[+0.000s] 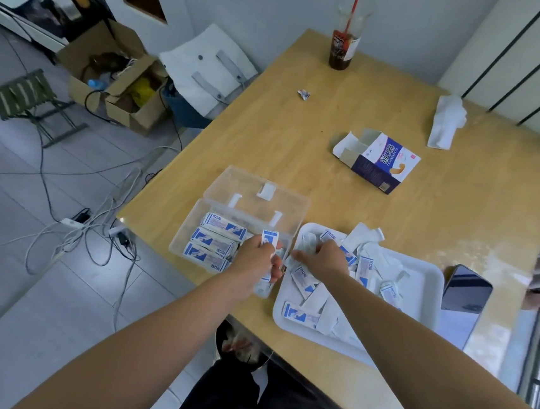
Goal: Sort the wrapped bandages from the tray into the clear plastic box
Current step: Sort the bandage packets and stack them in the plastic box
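Observation:
A clear plastic box (pixel 190 226) with its lid (pixel 231 181) swung open stands at the table's near left edge, with rows of blue-and-white wrapped bandages (pixel 215 242) stacked inside. My left hand (pixel 258 262) hovers over the box's right end and grips a small stack of wrapped bandages (pixel 270 239) upright. To the right lies a white tray (pixel 420 278) with several loose wrapped bandages (pixel 297 314). My right hand (pixel 322 259) reaches into the tray's left corner and pinches a bandage there.
A dark phone (pixel 465 299) lies right of the tray. An opened bandage carton (pixel 381 162) sits mid-table, with a crumpled tissue (pixel 446 124), a small wrapper scrap (pixel 303 93) and a drink cup with a straw (pixel 343 43) farther back. Cables and cardboard boxes cover the floor at left.

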